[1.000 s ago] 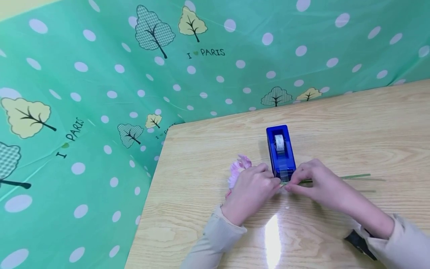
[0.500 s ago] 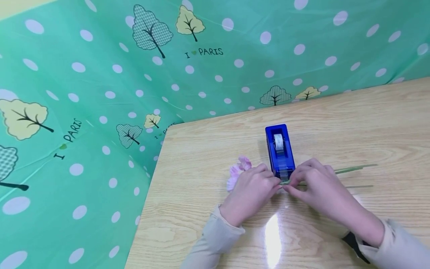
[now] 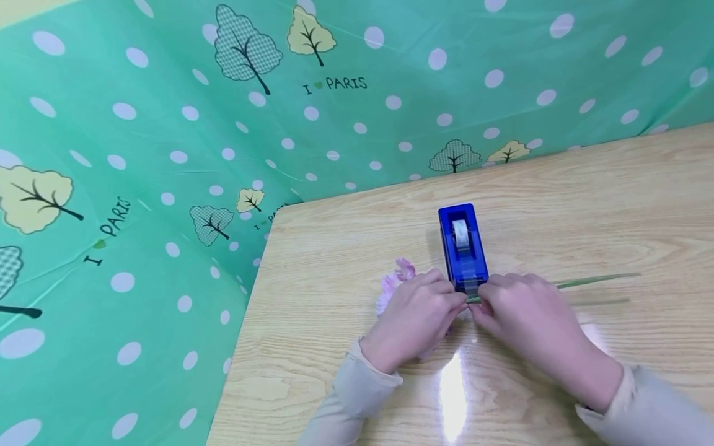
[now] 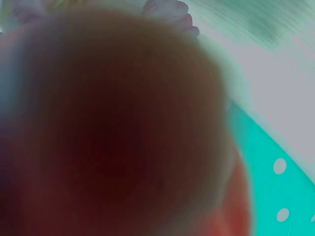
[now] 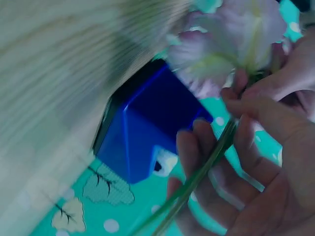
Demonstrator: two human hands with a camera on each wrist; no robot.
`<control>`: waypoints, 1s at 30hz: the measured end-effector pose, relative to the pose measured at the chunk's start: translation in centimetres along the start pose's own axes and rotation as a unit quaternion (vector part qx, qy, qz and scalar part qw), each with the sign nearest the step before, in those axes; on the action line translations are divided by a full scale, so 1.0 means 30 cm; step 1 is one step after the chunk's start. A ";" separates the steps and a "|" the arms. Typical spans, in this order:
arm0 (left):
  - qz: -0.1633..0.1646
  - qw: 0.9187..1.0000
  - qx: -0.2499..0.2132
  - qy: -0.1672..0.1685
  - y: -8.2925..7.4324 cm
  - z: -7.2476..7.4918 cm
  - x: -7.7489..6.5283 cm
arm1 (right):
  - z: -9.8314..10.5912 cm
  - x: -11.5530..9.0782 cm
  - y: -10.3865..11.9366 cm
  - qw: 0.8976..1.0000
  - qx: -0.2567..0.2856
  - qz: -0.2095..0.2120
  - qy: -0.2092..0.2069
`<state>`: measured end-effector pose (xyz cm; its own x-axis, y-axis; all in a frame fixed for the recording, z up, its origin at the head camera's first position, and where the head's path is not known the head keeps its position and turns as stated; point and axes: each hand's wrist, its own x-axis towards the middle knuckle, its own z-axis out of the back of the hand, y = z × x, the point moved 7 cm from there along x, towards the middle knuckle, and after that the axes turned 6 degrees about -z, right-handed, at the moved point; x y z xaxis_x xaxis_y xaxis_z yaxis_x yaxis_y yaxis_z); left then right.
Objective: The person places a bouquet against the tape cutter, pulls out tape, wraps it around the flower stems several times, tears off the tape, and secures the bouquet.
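We see the left hand [image 3: 418, 313] and right hand [image 3: 530, 322] pinching slim green stems [image 5: 189, 184] snugly, beside the glossy blue dispenser [image 3: 465, 257].
The head view gives us the wood-grained table [image 3: 334, 260], with the flower [image 3: 387, 288] half hidden; the right wrist view opens its ruffled pale petals; the left's is mostly blur.

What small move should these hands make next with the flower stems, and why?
Probably roll the stems slightly, so the tape winds round them: the left hand and right hand both pinch them at the near end of the blue dispenser, where the clear strip seems to reach.
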<state>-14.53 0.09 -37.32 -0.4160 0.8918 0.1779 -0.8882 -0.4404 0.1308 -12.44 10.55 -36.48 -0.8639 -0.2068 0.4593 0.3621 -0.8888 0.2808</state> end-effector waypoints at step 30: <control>0.013 0.996 -0.017 -0.089 0.003 0.016 0.002 | 0.015 -0.002 0.000 0.992 0.022 0.118 -0.046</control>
<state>-14.54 0.04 -36.84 -0.4008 0.8464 0.3507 -0.8846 -0.4571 0.0922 -12.22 10.76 -36.14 -0.7184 -0.3674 0.5907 0.5671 -0.8011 0.1914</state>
